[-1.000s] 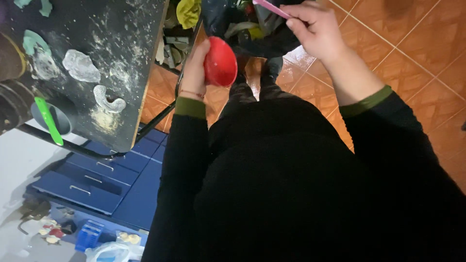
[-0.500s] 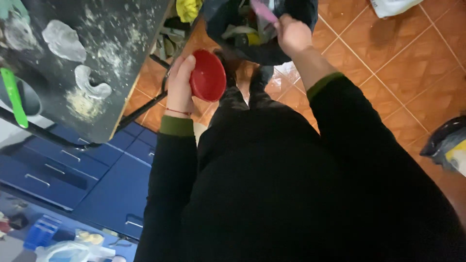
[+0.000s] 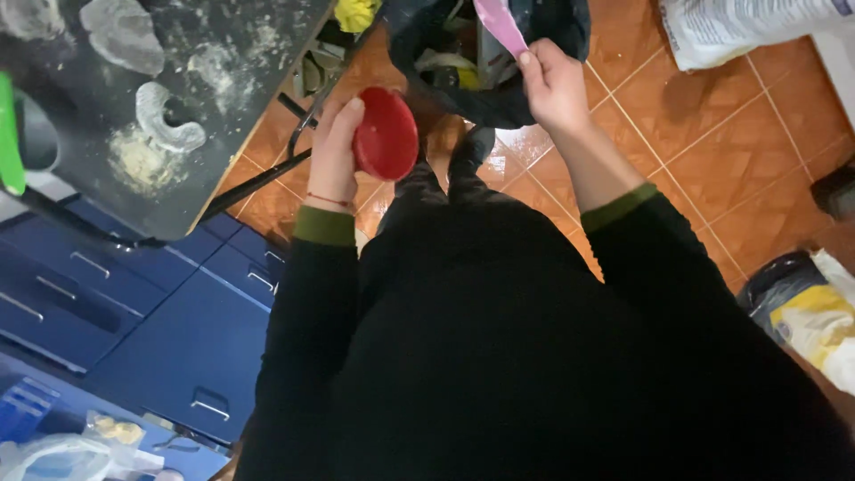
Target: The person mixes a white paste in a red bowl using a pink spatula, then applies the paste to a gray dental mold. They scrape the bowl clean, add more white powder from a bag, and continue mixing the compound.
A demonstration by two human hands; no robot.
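Change: since half a second ago both hands have moved a little further forward, and the pink tool now reaches into the dark bag; the red bowl stays tilted on its side in the left hand.
Left hand (image 3: 334,147): it grasps the red bowl (image 3: 386,134) by the rim, fingers behind, thumb side toward the table; the bowl's round face is turned to the right, above the orange floor tiles (image 3: 712,151).
Right hand (image 3: 554,87): it is clenched around the handle of a pink spatula (image 3: 500,25), which points up and away, over the open mouth of the black bag (image 3: 485,53).
Black bag: it stands on the floor just beyond both hands; inside are some mixed scraps, perhaps paper, but the view is too dark to tell.
Table (image 3: 178,98): dark top at the left, dusty with white powder, with pale plaster-like casts (image 3: 165,125) on it and a green strip (image 3: 9,134) at its near edge.
Cabinet (image 3: 134,303): blue drawers under the table.
Far right: a white sack (image 3: 757,27) lies on the tiles.
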